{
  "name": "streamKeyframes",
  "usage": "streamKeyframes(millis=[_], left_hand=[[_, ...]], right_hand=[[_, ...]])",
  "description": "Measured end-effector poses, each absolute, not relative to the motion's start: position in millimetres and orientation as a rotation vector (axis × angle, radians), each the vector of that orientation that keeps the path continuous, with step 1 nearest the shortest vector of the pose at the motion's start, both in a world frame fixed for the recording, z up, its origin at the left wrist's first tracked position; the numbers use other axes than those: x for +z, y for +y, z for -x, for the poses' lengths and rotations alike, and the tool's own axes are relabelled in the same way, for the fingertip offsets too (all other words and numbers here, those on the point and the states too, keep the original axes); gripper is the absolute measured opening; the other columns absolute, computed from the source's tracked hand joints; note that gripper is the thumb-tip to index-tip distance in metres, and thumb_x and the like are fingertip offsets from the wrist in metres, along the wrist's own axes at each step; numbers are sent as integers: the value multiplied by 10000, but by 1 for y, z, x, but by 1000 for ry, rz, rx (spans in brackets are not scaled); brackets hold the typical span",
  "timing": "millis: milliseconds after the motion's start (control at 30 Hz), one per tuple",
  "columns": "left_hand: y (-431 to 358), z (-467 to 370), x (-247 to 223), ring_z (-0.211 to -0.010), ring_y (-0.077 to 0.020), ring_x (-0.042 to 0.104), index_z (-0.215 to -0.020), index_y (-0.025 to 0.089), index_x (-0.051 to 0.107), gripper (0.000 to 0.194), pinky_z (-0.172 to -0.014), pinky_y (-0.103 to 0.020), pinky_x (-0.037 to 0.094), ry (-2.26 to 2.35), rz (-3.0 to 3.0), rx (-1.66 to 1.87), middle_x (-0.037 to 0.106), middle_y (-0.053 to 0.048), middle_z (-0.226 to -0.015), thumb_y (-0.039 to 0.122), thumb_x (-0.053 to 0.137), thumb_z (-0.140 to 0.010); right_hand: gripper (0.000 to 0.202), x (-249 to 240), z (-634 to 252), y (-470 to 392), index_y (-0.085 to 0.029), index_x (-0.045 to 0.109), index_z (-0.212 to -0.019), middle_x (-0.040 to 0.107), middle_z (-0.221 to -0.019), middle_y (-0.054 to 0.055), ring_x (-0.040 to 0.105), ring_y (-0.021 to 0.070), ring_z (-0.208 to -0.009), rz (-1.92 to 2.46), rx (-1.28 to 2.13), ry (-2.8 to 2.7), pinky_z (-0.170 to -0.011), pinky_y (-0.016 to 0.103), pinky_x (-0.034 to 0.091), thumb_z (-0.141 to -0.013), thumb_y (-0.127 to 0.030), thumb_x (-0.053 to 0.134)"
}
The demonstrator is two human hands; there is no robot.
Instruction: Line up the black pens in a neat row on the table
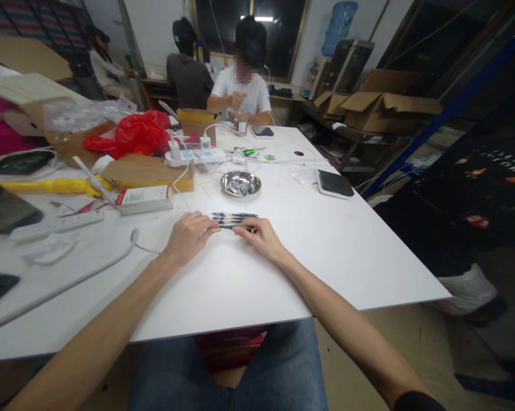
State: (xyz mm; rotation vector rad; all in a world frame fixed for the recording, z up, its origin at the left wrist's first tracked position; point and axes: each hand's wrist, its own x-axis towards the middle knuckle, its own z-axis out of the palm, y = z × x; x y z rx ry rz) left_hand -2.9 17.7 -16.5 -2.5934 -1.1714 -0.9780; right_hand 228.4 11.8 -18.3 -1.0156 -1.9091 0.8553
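Several black pens (234, 216) lie side by side on the white table (334, 257). The pen nearest me (227, 226) is pinched at its left end by my left hand (191, 235) and at its right end by my right hand (262, 236). Both hands are closed, with fingertips resting close to the tabletop. It lies parallel to the others, just in front of them. My fingers cover its two ends. Beyond the pens stands a shiny metal bowl (241, 184) with small dark pieces in it that I cannot make out.
At left are a white box (144, 200), a cardboard tray (148, 171), a red plastic bag (133, 134) and a grey tube (69, 291). A power strip (196, 156) with cables lies behind. A black-topped device (335, 184) sits near the right edge. Across the table sits a person (252, 91).
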Motion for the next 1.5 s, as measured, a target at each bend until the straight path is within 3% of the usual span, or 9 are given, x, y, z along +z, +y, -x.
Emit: streamKeyframes(millis=[333, 567, 667, 800, 967, 1167, 1300, 1400, 1500], left_hand=[[13, 5, -8, -774, -185, 600, -888, 172, 705, 236, -684, -331, 387, -1071, 2525, -940, 734, -52, -820, 319, 542, -977], [-22, -14, -5, -799, -178, 647, -1321, 162, 579, 362, -703, -296, 484, -1110, 2557, -745, 698, -73, -900, 146, 413, -999], [-62, -2, -20, -668, -150, 646, -1317, 170, 577, 369, -608, -262, 492, -1155, 2558, -673, 682, -40, -810, 130, 407, -992], [-104, 52, -35, -746, -151, 700, -1229, 200, 630, 289, -681, -245, 530, -1321, 2372, -722, 737, -41, -918, 217, 500, -972], [-116, 99, -26, -742, -163, 707, -1137, 207, 661, 268, -564, -236, 490, -1726, 2178, -560, 748, -31, -972, 297, 474, -968], [-113, 88, -11, -665, -168, 636, -1288, 190, 583, 373, -507, -271, 421, -2010, 2054, -366, 672, -83, -1053, 305, 433, -966], [-106, 89, -15, -934, -252, 639, -1291, 167, 585, 410, -725, -347, 518, -1958, 2149, -438, 608, -149, -1199, 336, 410, -962], [-107, 101, -11, -1219, -355, 535, -1339, 171, 553, 436, -918, -479, 499, -1943, 2130, -411, 568, -182, -1302, 339, 370, -980], [-122, 120, 17, -1318, -350, 468, -1401, 244, 487, 421, -970, -536, 488, -1960, 2075, -451, 566, -147, -1339, 321, 379, -1001]], right_hand=[[570, -13, -226, 3, -179, 473, -573, 374, -505, -45, 312, 95, -506, 1019, 1100, -1911, -510, 256, 225, -932, -621, 484], [516, -15, -226, 8, -178, 541, -645, 406, -517, -44, 339, 102, -495, 1004, 1139, -1718, -501, 252, 249, -904, -625, 527], [484, -16, -227, 9, -178, 577, -705, 407, -518, -49, 351, 103, -484, 1007, 1161, -1648, -489, 247, 248, -893, -622, 541], [444, -20, -227, 11, -176, 612, -820, 387, -521, -59, 334, 103, -477, 997, 1165, -1570, -480, 240, 249, -928, -590, 492], [388, -21, -227, 13, -172, 617, -805, 395, -561, -48, 337, 107, -526, 1060, 1047, -1612, -505, 243, 252, -939, -520, 505], [356, -16, -235, 9, -161, 645, -779, 460, -609, -28, 370, 110, -552, 1102, 821, -1664, -548, 257, 295, -950, -435, 495], [338, 12, -248, -20, -167, 666, -794, 507, -601, -17, 420, 115, -527, 1126, 695, -1496, -528, 263, 330, -952, -421, 509], [264, 55, -270, -56, -197, 679, -882, 507, -575, -22, 457, 124, -494, 1082, 624, -1420, -499, 271, 368, -968, -386, 516], [211, 99, -300, -86, -250, 675, -1081, 572, -657, 12, 546, 162, -551, 1037, 438, -1422, -508, 307, 430, -974, -357, 529]])
